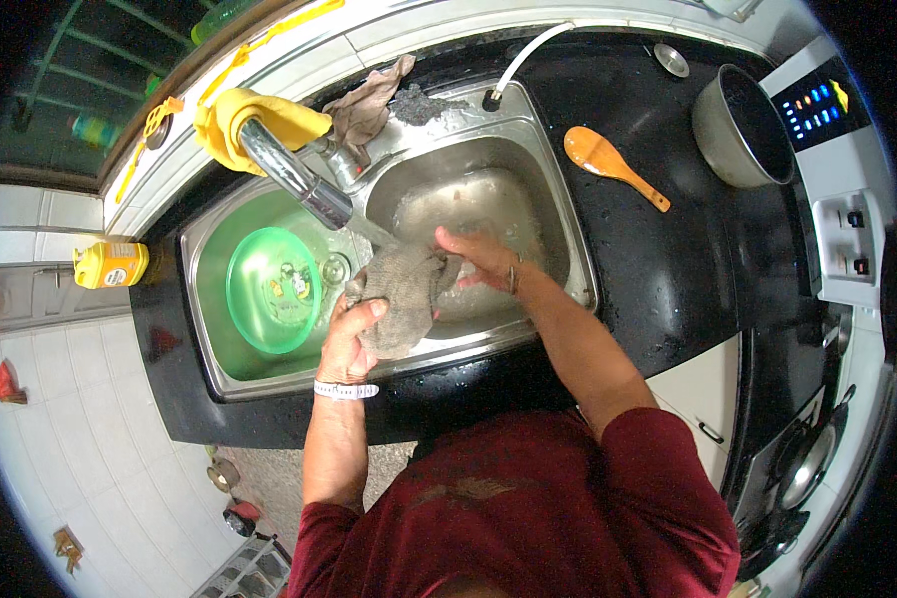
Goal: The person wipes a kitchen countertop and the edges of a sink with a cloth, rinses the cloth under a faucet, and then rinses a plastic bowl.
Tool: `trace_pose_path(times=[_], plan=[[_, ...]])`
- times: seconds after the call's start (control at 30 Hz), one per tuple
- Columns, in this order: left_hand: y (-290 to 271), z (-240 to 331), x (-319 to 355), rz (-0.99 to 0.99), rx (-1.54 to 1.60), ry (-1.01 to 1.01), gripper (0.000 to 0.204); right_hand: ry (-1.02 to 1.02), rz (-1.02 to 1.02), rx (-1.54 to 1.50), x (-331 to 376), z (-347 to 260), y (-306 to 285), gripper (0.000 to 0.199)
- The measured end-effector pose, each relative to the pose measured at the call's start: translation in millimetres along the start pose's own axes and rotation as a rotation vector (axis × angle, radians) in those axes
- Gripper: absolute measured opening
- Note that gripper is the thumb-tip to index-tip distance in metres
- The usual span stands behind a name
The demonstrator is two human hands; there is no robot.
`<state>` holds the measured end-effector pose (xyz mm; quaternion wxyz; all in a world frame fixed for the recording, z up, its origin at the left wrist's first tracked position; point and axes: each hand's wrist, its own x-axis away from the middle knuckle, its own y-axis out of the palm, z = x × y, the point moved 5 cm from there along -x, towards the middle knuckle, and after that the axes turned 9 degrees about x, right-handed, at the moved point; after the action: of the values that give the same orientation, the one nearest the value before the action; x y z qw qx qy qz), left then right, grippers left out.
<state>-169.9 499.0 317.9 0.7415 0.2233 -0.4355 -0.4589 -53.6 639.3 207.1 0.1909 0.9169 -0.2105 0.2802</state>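
My left hand (pixel 349 334) grips a wet grey-brown cloth (pixel 399 299), thumb on top and the other fingers mostly hidden beneath it. Water runs from the chrome faucet (pixel 304 189) onto the cloth, over the divider between the two sink basins. At the cloth's right end is my right hand (pixel 483 259), its thumb and fingers stretched apart over the right basin (pixel 458 189); whether it touches the cloth is unclear. A translucent green bowl (pixel 309 314) stands in the left basin, beside my left hand.
A yellow cloth (pixel 234 125) drapes over the faucet's base, with a brown rag (pixel 369 105) behind it. On the black counter lie a wooden rice paddle (pixel 603 159) and a metal lid (pixel 671 60), near a deep pot (pixel 733 130). A yellow jug (pixel 110 266) stands at far left.
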Motion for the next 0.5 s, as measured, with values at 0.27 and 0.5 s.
trace_pose_path(times=[0.27, 0.5], plan=[[-28.4, -16.1, -7.6, -0.002, 0.405, -0.069, 0.067, -0.197, -0.29, -0.574, 16.9, -37.3, 22.2, 0.061], [-83.2, -48.0, -36.4, 0.209, 0.404, 0.043, 0.047, -0.676, 0.286, 0.472, 16.8, -42.1, 42.7, 0.05]])
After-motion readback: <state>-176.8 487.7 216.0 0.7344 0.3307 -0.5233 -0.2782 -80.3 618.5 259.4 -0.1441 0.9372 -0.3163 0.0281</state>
